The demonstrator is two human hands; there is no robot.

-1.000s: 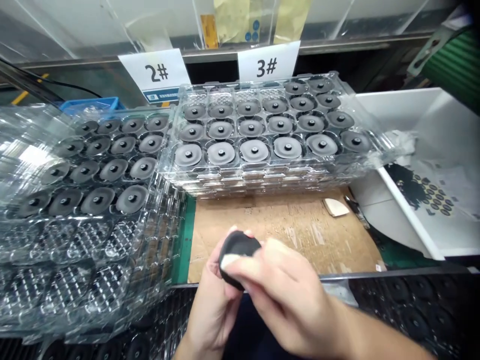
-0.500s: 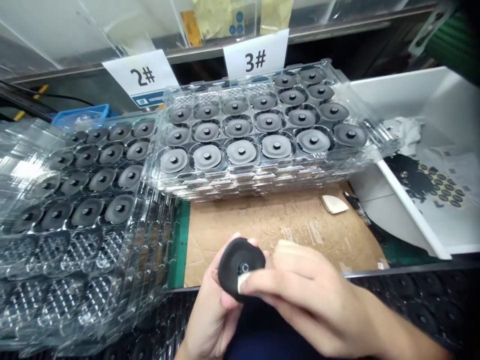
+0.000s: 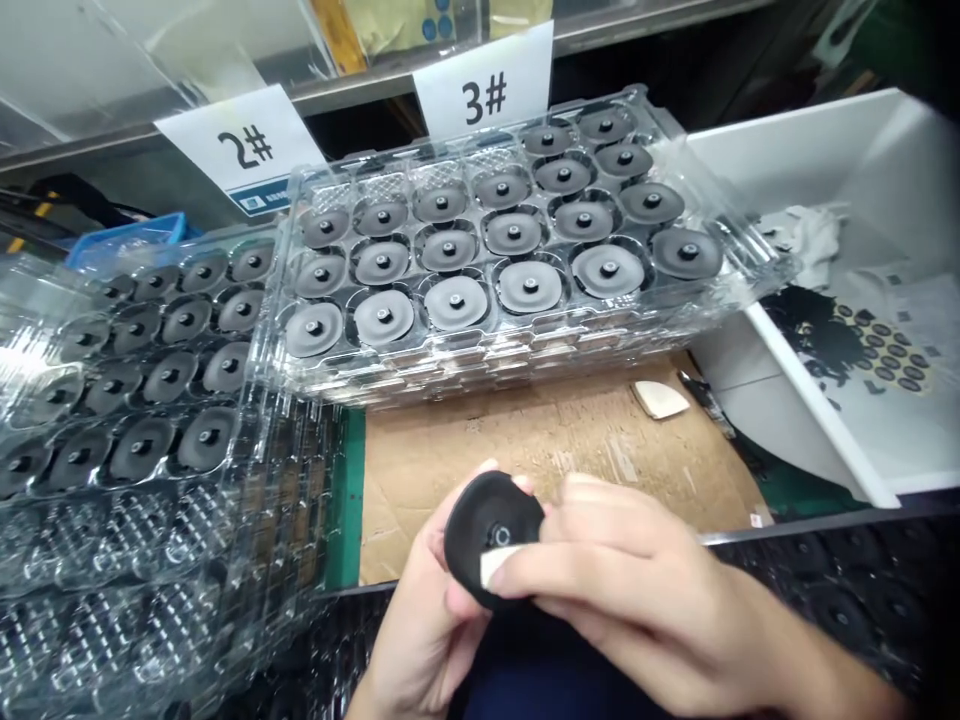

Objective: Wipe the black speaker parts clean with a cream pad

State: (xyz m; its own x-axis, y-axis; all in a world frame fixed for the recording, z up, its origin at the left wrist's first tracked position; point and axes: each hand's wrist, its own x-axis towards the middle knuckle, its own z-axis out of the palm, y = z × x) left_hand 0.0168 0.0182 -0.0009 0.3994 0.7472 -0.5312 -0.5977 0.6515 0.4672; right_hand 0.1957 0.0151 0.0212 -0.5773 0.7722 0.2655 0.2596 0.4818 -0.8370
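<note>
My left hand (image 3: 424, 600) is wrapped round the edge of a round, black, dished disc (image 3: 472, 530) with a small raised hub in its middle. The disc is tilted toward me, above the front edge of the cardboard. My right hand (image 3: 637, 585) is closed, its fingers pinched on a small white pad (image 3: 496, 566) that touches the disc's face beside the hub. Most of the pad is hidden by the fingers. A cream wedge-shaped pad (image 3: 660, 400) lies on the cardboard sheet (image 3: 487, 440) beyond my hands.
A stack of clear plastic trays (image 3: 480, 350) holding black discs stands behind the cardboard, under a "3#" sign (image 3: 484, 90). Another tray stack (image 3: 285, 480) is at left, near a "2#" sign (image 3: 244, 150). At right, a white bin (image 3: 825, 430) contains black scraps and a sticker sheet (image 3: 885, 350).
The view has shifted slightly, so the trays and signs sit further left. Both hands still hold the disc and white pad, which stays against the disc near the hub.
</note>
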